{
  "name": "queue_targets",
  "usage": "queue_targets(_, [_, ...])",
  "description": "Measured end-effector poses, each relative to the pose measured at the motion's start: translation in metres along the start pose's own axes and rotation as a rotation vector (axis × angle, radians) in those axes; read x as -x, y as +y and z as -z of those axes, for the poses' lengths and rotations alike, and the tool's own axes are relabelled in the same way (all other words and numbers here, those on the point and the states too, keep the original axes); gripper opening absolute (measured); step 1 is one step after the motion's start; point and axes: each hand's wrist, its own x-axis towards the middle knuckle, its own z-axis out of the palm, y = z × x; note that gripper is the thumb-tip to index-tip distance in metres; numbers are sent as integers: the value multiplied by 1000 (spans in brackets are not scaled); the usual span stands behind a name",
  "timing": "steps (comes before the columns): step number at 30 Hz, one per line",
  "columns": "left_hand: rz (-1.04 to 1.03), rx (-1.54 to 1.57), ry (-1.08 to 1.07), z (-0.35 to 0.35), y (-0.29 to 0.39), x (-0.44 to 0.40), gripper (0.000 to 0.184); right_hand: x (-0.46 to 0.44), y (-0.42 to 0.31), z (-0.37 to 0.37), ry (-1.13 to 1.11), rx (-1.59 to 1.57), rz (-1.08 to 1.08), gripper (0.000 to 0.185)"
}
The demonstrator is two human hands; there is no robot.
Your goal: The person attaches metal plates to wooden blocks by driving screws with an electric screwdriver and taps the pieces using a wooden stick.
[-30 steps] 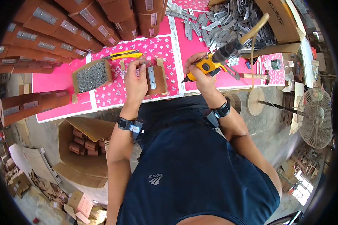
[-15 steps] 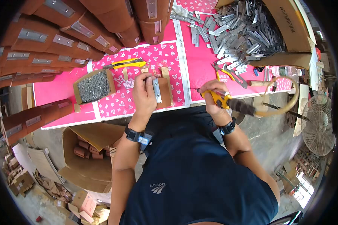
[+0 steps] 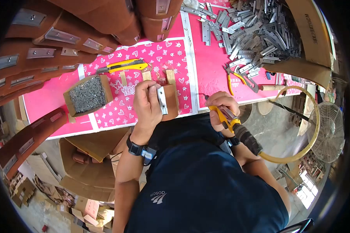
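My left hand [image 3: 147,106] is closed around a small reddish-brown block [image 3: 171,101], thumb on top, at the front edge of the pink table. A metal plate with holes [image 3: 163,100] lies along the block's left side, under my thumb. My right hand [image 3: 224,106] grips a yellow power screwdriver [image 3: 234,123] with a dark sleeve and a yellow hose [image 3: 295,157]. Its thin bit [image 3: 203,95] points left toward the block, apart from it. Left of my left hand stands a small carton of screws [image 3: 108,86], and a yellow utility knife [image 3: 126,66] lies behind.
Stacked brown pieces with metal plates [image 3: 62,35] rise at the back left. Loose metal plates [image 3: 256,37] pile up by a cardboard box [image 3: 309,72] at the back right. Yellow-handled pliers [image 3: 231,83] lie right of centre. A fan [image 3: 326,132] stands beyond the table.
The screwdriver's back end and hose have swung lower, and its bit shows more clearly. My left hand still holds the block and plate. The view has shifted slightly.
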Motion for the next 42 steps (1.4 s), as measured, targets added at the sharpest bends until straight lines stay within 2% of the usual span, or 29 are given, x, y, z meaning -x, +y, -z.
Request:
queue_targets(2, [-12,2,3,0,0,0,10,-3,-2,-3,-51,68,5,25])
queue_targets(3, [-8,4,4,-1,-1,-1,10,-9,-5,-10,38,112,11,25])
queue_targets(6, [-59,38,42,-1,-2,0,9,-14,-8,-13,18,164,19,24])
queue_targets(9, [10,189,54,-1,-10,4,11,-10,-5,-11,11,133,18,25])
queue_targets(12, [-11,260,110,0,-16,5,13,-3,0,-8,22,103,16,26])
queue_targets(14, [18,257,132,8,-11,7,14,1,-1,-5,48,66,-60,28])
queue_targets(16, [24,167,212,18,-16,5,15,-1,0,-5,29,70,-35,30])
queue_targets(18, [64,230,229,29,-14,7,15,0,4,-11,204,-30,-29,24])
queue_targets(20, [75,301,247,39,-10,10,14,1,4,-10,201,-28,-39,24])
queue_targets(26, [161,282,182,47,0,32,20,2,5,-9,206,7,-57,25])
queue_targets(30, [212,292,143,46,2,47,20,2,11,-11,224,-88,-57,30])
queue_targets(33, [191,256,105,44,6,48,15,3,17,-9,231,-146,-52,32])
queue_targets(35, [43,19,116,39,11,36,13,1,16,-11,247,-175,-51,32])
queue_targets(36, [42,15,118,37,13,27,13,0,15,-13,263,-201,-49,31])
queue_targets(37, [-18,-39,80,34,13,18,13,0,18,-15,287,-390,-66,28])
queue_targets(38, [-77,-94,42,31,13,9,13,1,19,-14,287,-394,-67,28])
queue_targets(40, [-74,-99,30,24,10,-6,13,2,22,-9,239,-252,-27,26])
queue_targets(42, [-85,-218,-46,17,9,-16,14,3,22,-9,250,-244,-35,27])
